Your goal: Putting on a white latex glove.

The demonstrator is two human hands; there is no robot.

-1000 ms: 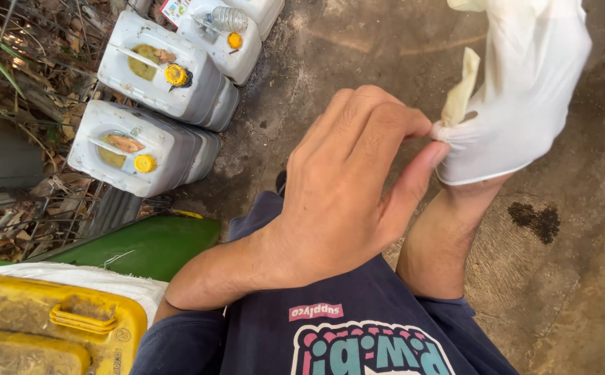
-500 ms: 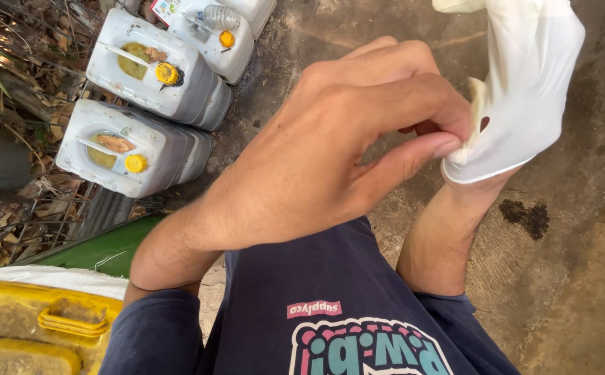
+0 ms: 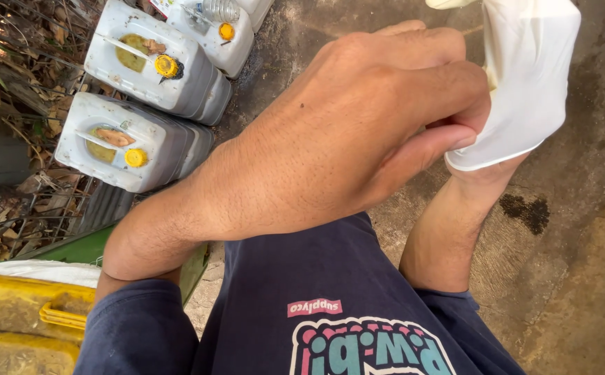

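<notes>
white glove (image 3: pixel 525 83) cuff pinched by left hand (image 3: pixel 358 139) fingers, covering right hand (image 3: pixel 518 104).

The left hand (image 3: pixel 358 132) pinches the cuff of a white glove (image 3: pixel 525 83) that covers the right hand (image 3: pixel 532 69). Below them is a dark blue shirt (image 3: pixel 316 305). At the left, white canisters (image 3: pixel 142 104) with yellow caps lie on the concrete ground (image 3: pixel 580 229), near a yellow crate (image 3: pixel 17 319).
</notes>
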